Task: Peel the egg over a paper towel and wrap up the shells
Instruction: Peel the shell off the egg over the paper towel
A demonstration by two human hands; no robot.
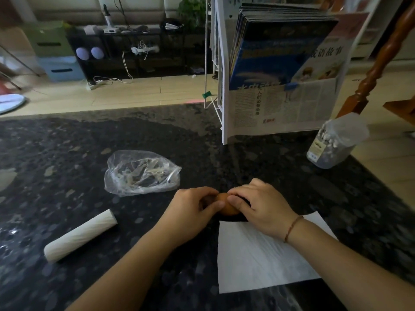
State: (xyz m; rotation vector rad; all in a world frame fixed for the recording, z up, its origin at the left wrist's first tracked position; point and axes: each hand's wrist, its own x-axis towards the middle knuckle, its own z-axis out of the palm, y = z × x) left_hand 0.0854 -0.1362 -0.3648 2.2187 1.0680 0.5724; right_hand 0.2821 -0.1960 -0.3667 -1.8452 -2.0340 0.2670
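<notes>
The rack [224, 90] at the table's far edge holds a stack of magazines [269, 48] and a newspaper [283, 106]. One cover shows large Chinese characters reading 成语故事, partly cut off, and the newspaper carries a vertical heading, 人的必备品格; the finer print is too small to read. The jar [332, 142] of cotton swabs to the right bears a small label that cannot be made out.

On the dark speckled table [67, 153] there is one brown egg [225, 205], one flat paper towel [258, 257], one towel roll [80, 235] lying on its side, and one clear plastic bag [141, 173] with scraps inside.

Both forearms reach forward and meet at the middle. The left hand [193, 209] curls round the egg's left side, thumb on top. The right hand [262, 209], a thin bracelet [292, 227] on its wrist, grips the right side, thumb pressed on the shell. The egg sits between them just past the towel's far edge, over bare table, its shell looking whole.
</notes>
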